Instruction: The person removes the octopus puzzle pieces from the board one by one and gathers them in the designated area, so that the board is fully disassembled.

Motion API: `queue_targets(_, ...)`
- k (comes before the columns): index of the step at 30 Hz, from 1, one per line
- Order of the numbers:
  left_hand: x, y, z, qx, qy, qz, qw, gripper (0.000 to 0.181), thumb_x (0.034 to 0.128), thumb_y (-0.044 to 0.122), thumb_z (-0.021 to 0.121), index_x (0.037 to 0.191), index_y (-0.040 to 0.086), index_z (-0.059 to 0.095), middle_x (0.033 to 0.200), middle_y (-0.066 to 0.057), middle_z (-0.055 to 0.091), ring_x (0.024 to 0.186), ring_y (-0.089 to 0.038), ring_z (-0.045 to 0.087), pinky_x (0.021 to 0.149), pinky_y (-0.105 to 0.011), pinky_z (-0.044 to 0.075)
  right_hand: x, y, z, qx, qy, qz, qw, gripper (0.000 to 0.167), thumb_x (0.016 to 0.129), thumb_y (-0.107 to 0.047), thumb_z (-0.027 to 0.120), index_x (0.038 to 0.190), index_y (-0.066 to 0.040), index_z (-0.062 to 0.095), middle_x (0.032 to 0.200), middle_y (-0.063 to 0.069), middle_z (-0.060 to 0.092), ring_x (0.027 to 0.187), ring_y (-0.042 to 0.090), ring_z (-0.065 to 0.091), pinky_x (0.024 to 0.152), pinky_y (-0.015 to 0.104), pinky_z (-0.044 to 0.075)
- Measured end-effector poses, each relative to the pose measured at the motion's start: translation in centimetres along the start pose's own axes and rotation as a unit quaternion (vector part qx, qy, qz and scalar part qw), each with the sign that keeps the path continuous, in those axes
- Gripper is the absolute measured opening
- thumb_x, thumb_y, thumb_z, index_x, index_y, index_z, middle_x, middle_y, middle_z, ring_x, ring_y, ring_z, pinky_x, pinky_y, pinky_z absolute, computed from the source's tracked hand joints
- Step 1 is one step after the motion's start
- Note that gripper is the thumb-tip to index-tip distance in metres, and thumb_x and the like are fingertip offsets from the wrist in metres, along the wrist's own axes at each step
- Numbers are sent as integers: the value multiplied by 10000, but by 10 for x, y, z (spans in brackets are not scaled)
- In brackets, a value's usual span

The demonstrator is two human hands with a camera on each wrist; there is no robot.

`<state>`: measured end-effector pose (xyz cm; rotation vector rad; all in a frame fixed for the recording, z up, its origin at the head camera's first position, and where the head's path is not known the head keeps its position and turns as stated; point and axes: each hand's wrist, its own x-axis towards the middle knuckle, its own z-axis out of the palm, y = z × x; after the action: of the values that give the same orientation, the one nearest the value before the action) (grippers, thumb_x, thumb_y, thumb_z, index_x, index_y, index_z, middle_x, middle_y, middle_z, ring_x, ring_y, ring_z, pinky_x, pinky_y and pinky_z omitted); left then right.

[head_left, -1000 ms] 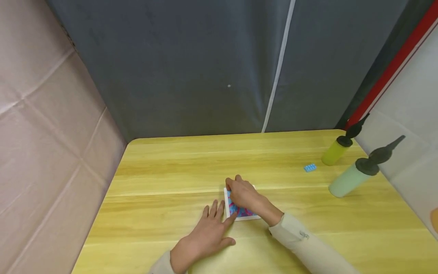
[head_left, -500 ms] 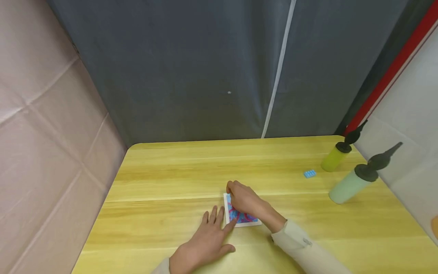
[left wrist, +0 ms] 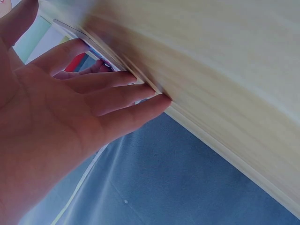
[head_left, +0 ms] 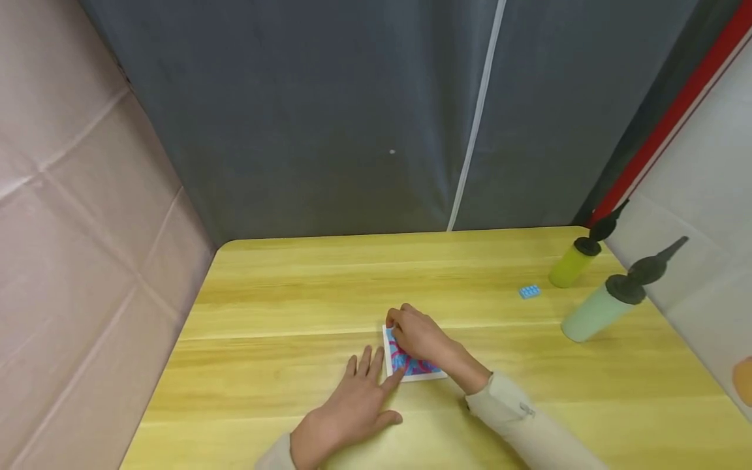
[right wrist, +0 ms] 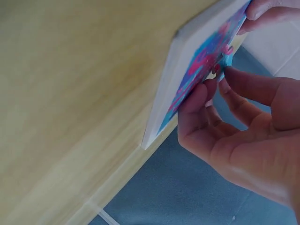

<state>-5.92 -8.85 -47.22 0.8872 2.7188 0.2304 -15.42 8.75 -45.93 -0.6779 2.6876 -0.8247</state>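
Note:
A square white-edged board (head_left: 421,378) with a blue, pink and purple picture lies flat on the table; it appears thick-rimmed in the right wrist view. My left hand (head_left: 355,408) is spread on the tabletop at the board's left, its index fingertip touching the lower left of the picture. Over the board's upper part is my right hand (head_left: 418,338), fingers curled. In the right wrist view, that hand's thumb and forefinger pinch a small blue and pink piece (right wrist: 228,60) close against the picture. Most of this piece is hidden by the fingers, so its exact kind is unclear.
On the wooden table (head_left: 282,287), a light blue studded toy brick (head_left: 530,292) lies at the right. Beyond it stand a yellow-green bottle (head_left: 568,266) and a larger pale green bottle (head_left: 595,314), both with dark tops. A grey curtain (head_left: 329,117) hangs behind the far edge.
The head view has tilted slightly and come back. Both hands keep almost the same places on and beside the board; the right fingers shift only a little.

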Motion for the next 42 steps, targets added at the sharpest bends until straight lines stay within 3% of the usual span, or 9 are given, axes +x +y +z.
queue_targets(7, 0, 1, -2, -90, -22, -70, 9999, 750, 965, 596, 600, 1604, 262, 393, 1653, -291, 289, 1537, -510, 262, 1188, -654, 334, 1, 2, 3, -120, 182, -43, 9998, 179, 1038, -4, 523, 1101, -24, 689, 900, 54, 578, 651, 134, 499, 564, 214, 447)
queue_targets(12, -1, 1, -2, -141, -22, -90, 9999, 748, 965, 595, 603, 1601, 261, 398, 1654, -293, 283, 1541, -509, 252, 1190, -657, 328, 2, 2, 1, 274, 197, 67, 9994, 201, 1046, -4, 503, 1093, -38, 696, 906, 59, 577, 629, 133, 515, 536, 206, 443)
queue_targets(17, -3, 1, 0, -133, -34, -86, 9999, 744, 961, 591, 610, 1597, 263, 407, 1650, -292, 294, 1536, -510, 266, 1182, -661, 337, 3, 5, 1, 554, 315, 105, 9979, 218, 1046, -6, 491, 1072, -53, 703, 882, 47, 584, 675, 144, 510, 590, 234, 441)
queue_targets(25, -1, -1, 2, -177, -15, -99, 9998, 731, 978, 590, 592, 1602, 262, 398, 1668, -284, 262, 1548, -509, 235, 1203, -651, 312, 5, 7, -5, 960, 170, 224, 9950, 223, 1069, -61, 477, 1098, -94, 697, 916, 45, 593, 692, 146, 520, 634, 259, 453)
queue_targets(42, -2, 1, 0, -226, 1, -36, 9997, 749, 959, 583, 629, 1597, 258, 410, 1657, -292, 283, 1540, -516, 251, 1192, -660, 322, -5, 13, -9, 978, 232, 327, 9944, 208, 1061, -60, 507, 1078, -105, 709, 914, 39, 603, 713, 141, 512, 642, 265, 456)
